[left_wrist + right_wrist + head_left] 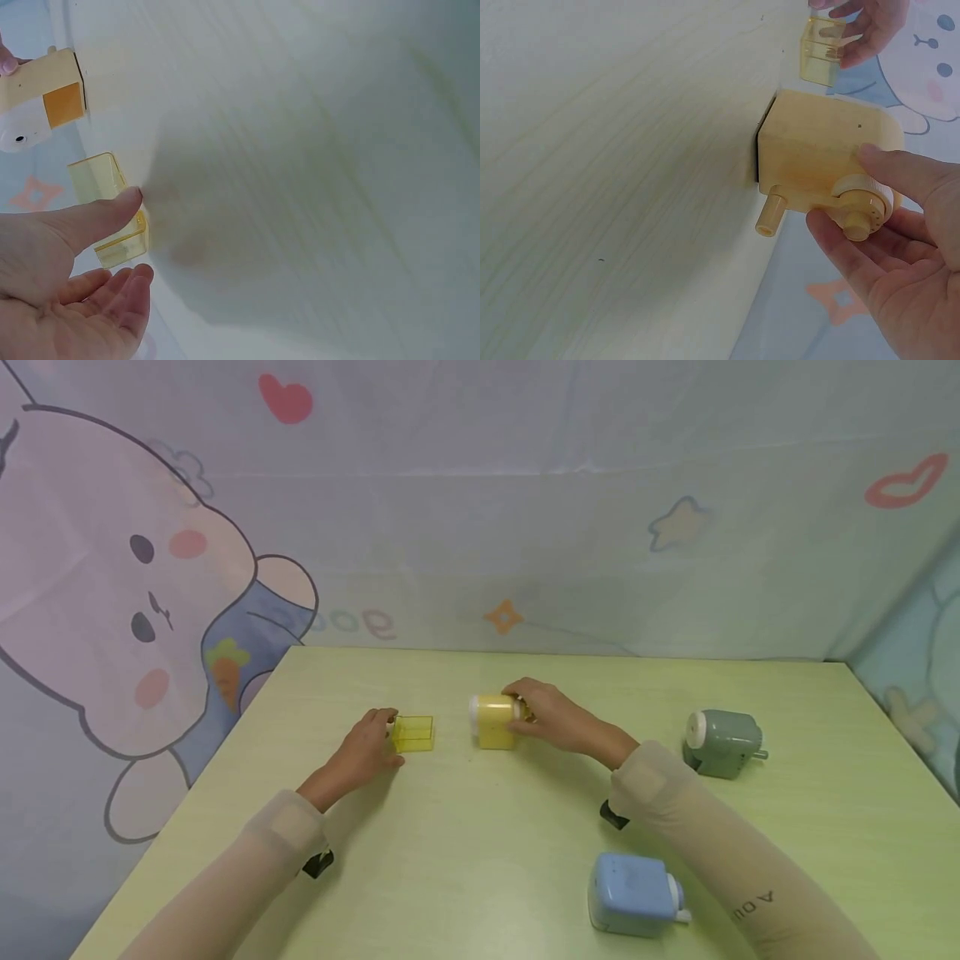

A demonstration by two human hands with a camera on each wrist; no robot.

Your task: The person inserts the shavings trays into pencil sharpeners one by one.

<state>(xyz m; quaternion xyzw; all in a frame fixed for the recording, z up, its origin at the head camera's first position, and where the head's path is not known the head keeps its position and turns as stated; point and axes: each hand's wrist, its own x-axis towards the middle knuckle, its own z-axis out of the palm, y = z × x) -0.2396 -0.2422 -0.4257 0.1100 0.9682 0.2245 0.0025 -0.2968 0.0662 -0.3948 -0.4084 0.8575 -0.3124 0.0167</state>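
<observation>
A yellow pencil sharpener (495, 722) with a white front stands on the table near the middle. My right hand (551, 714) grips it from its crank end, thumb (900, 169) on one side and fingers round the other. The crank handle (771, 216) and dial show in the right wrist view. To the left lies a clear yellow shavings drawer (413, 733), apart from the sharpener, whose drawer slot (64, 105) is uncovered. My left hand (367, 747) is at the drawer's left end, thumb and fingers spread to either side of it.
A green pencil sharpener (723, 743) stands to the right, beyond my right forearm. Nearer the front is a blue pencil sharpener (633, 893), beside the right sleeve (720, 835). A printed cloth (450, 527) hangs behind the table's (465, 860) far edge.
</observation>
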